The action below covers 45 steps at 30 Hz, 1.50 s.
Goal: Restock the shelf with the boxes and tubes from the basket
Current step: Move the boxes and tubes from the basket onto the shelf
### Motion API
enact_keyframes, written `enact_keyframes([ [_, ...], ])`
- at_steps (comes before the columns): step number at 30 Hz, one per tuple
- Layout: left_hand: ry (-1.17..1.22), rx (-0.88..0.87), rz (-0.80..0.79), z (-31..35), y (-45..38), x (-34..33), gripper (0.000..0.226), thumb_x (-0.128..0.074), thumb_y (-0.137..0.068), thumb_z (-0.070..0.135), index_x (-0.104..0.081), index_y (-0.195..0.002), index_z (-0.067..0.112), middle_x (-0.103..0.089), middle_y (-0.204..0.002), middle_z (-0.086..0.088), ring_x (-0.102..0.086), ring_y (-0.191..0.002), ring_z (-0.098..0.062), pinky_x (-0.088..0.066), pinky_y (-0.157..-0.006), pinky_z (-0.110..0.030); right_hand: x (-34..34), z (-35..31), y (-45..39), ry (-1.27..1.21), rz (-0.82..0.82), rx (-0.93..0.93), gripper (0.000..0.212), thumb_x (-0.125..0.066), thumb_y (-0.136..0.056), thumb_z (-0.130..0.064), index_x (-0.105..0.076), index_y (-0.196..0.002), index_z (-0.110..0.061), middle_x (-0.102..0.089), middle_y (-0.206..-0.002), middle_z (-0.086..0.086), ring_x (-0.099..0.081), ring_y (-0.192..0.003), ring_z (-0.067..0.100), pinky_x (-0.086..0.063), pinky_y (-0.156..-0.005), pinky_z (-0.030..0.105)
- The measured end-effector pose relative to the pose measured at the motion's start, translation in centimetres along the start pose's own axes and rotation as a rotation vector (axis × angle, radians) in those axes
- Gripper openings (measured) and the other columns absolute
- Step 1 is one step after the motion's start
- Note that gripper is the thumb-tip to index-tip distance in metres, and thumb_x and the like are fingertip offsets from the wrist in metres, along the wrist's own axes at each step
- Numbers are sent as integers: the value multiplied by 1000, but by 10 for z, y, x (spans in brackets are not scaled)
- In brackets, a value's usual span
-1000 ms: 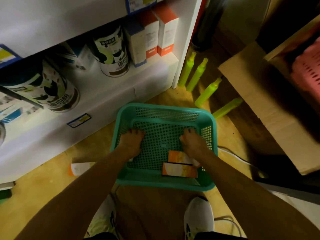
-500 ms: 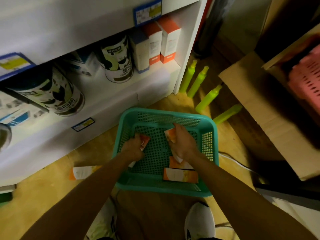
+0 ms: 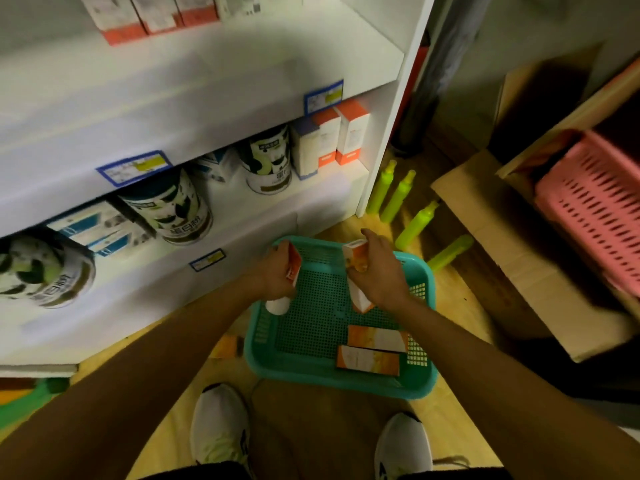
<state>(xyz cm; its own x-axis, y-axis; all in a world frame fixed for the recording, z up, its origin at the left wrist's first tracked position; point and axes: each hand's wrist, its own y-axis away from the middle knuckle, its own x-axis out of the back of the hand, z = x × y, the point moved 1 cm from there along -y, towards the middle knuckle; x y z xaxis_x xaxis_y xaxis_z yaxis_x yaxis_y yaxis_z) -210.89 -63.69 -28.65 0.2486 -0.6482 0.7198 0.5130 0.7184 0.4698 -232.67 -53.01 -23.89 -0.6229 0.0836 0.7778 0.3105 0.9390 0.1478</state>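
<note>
Facing one white shelf [image 3: 311, 202] | one teal basket [image 3: 346, 382] on the floor, two orange boxes [image 3: 375, 339] flat inside near my right wrist | my left hand [image 3: 277, 275] closed round one tube [image 3: 289, 271], my right hand [image 3: 381, 271] closed round one box [image 3: 356, 258], both raised over the basket | four green bottles [image 3: 398, 199] beside the shelf; another tube [image 3: 227, 346] on the floor.

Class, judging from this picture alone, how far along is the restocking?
Done: orange boxes stand on the shelf. In hand: left hand holds a tube, right hand a box. Left: two boxes in the basket, one tube on the floor.
</note>
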Motion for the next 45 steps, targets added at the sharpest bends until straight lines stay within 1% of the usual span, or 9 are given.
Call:
enact_keyframes([
  [5,-45,-22,51,45,58,61,113,-88,-66,28,-16,-151,13,-44,-138,-13,-50,-121,-32,-49,-95,-44,35,-42,9,-6,90,33,81,-76,-81,-24,-33,-149,-17,-45,-141,8,-53,-122,30,-50,-96,47],
  [11,-144,-59,224,67,110,113,123,-88,-65,34,-8,-156,14,-41,-145,-16,-48,-127,-36,-45,-102,-43,82,-103,30,28,137,139,77,-75,-83,-28,-34,-148,-26,-41,-144,3,-53,-123,29,-51,-98,47],
  [15,-189,-97,346,86,149,151,114,-87,-60,32,-20,-150,15,-46,-140,-17,-53,-119,-36,-49,-96,-45,117,-147,48,21,169,243,72,-73,-84,-26,-38,-147,-22,-41,-143,4,-53,-122,29,-47,-103,42],
  [21,-99,-103,485,122,223,216,117,-88,-66,33,-14,-155,19,-42,-146,-8,-48,-128,-28,-47,-103,-40,171,-223,84,-17,250,373,68,-72,-85,-29,-41,-146,-22,-42,-142,1,-52,-122,27,-47,-102,44],
  [25,-97,-114,599,145,265,255,92,-89,-65,31,-34,-139,19,-52,-131,-7,-55,-113,-24,-48,-84,-29,200,-265,103,-12,280,450,65,-69,-88,-32,-40,-146,-24,-41,-142,-1,-51,-123,23,-48,-102,41],
  [27,-103,-130,657,156,286,273,96,-88,-64,29,-32,-141,19,-52,-134,-7,-55,-117,-26,-49,-88,-32,215,-286,109,-15,304,481,64,-69,-88,-32,-41,-144,-25,-42,-142,-2,-52,-122,23,-49,-102,40],
  [31,-144,-144,736,174,332,314,121,-85,-68,30,-4,-158,25,-33,-154,-9,-40,-137,-32,-41,-109,-42,242,-331,120,-11,357,547,63,-71,-86,-33,-44,-143,-26,-43,-141,-2,-53,-121,22,-48,-100,39],
  [35,-200,-141,871,183,373,357,116,-84,-68,38,-10,-157,29,-44,-141,-10,-50,-124,-33,-47,-100,-43,262,-377,126,-20,395,640,64,-71,-84,-34,-45,-142,-25,-47,-136,-2,-54,-118,22,-50,-96,39],
  [45,-258,-80,1136,164,419,432,114,-83,-66,45,-13,-155,29,-44,-146,-7,-53,-124,-33,-50,-96,-49,277,-479,118,-144,398,727,66,-75,-85,-32,-43,-143,-24,-47,-139,-2,-52,-122,17,-48,-100,34],
])
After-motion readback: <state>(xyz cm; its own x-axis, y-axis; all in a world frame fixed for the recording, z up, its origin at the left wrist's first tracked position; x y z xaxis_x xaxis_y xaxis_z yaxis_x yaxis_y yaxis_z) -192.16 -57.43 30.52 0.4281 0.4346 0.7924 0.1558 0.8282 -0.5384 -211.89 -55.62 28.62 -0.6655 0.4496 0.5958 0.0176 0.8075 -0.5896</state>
